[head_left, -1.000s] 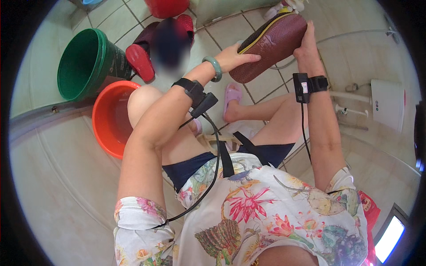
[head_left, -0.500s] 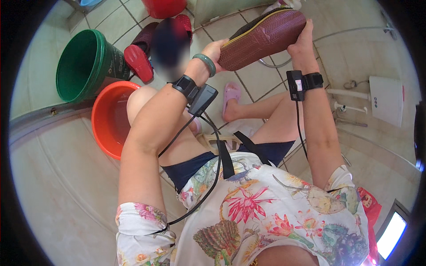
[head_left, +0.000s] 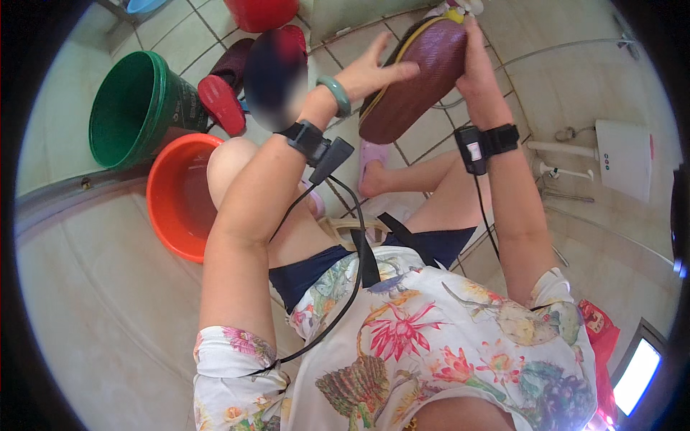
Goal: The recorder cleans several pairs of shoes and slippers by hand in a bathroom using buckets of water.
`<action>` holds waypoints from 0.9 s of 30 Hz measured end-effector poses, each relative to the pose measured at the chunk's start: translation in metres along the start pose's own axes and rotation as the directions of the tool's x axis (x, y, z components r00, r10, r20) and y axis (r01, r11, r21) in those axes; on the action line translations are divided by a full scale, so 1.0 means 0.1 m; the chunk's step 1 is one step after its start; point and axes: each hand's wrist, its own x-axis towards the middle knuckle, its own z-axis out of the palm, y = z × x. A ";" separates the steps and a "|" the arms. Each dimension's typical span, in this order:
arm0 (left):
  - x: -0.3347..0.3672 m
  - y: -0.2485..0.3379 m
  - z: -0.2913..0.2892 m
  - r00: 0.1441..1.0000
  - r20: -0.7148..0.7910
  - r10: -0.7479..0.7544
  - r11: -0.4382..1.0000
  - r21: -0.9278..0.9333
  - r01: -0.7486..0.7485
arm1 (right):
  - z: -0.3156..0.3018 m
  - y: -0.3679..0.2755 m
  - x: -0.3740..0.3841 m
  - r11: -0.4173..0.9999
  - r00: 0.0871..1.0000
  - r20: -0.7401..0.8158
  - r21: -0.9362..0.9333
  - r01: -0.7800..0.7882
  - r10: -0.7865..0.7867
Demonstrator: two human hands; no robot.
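A slipper with a maroon ridged sole (head_left: 420,82), a yellow welt and a dark upper is held up in front of me, sole toward me and slanting down to the left. My right hand (head_left: 477,68) grips its right side near the upper end, with most fingers hidden behind it. My left hand (head_left: 370,72), below a green bangle (head_left: 334,97), has its fingers spread. One of its digits overlaps the sole's left edge; whether it touches cannot be made out. A whitish and yellow thing (head_left: 460,10) shows beyond the slipper's top, too small to name.
An orange basin (head_left: 162,208) with liquid stands by my left knee, beside a green bucket (head_left: 108,111). Red-soled slippers (head_left: 223,104) and a red bucket (head_left: 262,11) lie farther off on the tiled floor (head_left: 190,50). A hose (head_left: 560,49) runs along the right wall.
My left hand has let go of the slipper's lower end and its fingers have spread. The slipper has swung steeper, its lower end dropping, while my right hand keeps hold.
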 end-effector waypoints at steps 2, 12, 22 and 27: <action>-0.06 0.08 0.06 0.993 0.112 0.049 0.995 -0.086 -0.040 | 0.23 0.09 -0.19 0.995 0.997 0.054 -0.085 0.053 -0.049; -0.17 0.19 0.08 0.994 -0.062 -0.086 0.988 -0.136 0.077 | 0.46 0.09 -0.09 1.000 0.991 0.131 -0.020 0.000 0.003; 0.00 0.20 -0.08 0.964 -0.250 -0.093 0.887 -0.460 -0.034 | 0.38 0.65 -0.44 0.985 0.925 0.340 -0.072 -0.158 0.173; -0.03 0.12 -0.07 0.928 -0.369 -0.060 0.929 -0.361 -0.083 | 0.49 0.85 -0.42 0.990 0.964 0.227 0.004 -0.141 0.137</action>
